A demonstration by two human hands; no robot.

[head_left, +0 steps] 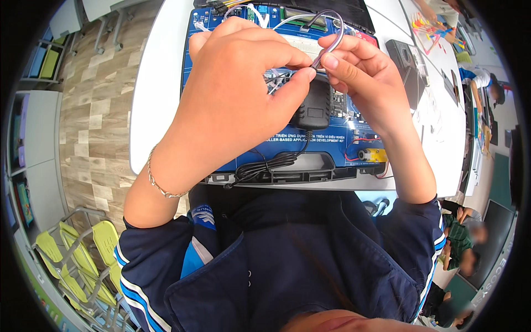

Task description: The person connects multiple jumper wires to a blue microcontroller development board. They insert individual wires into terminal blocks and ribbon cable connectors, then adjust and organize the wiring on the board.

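Over a blue electronics trainer board (pixel 243 157), my left hand (pixel 238 72) pinches the dark end of some thin jumper wires (pixel 338 25) between thumb and forefinger. The wires arch up in a grey-purple loop, and my right hand (pixel 365 72) has its thumb and fingers closed on them close by. Just below my fingertips lies a black power adapter (pixel 314 108) on the board, its coiled black cable (pixel 268 165) trailing toward the near edge. Behind the hands a white breadboard (pixel 303 46) is partly covered. A yellow motor (pixel 373 155) with red wires sits at the board's near right.
The board lies in a black case on a white table (pixel 155 94). A black box-shaped device (pixel 406 61) stands to its right. Green chairs (pixel 83 254) are at the left on the wood-patterned floor (pixel 94 133). Other people (pixel 464 238) are at the right; a co-worker's hand shows at the far right.
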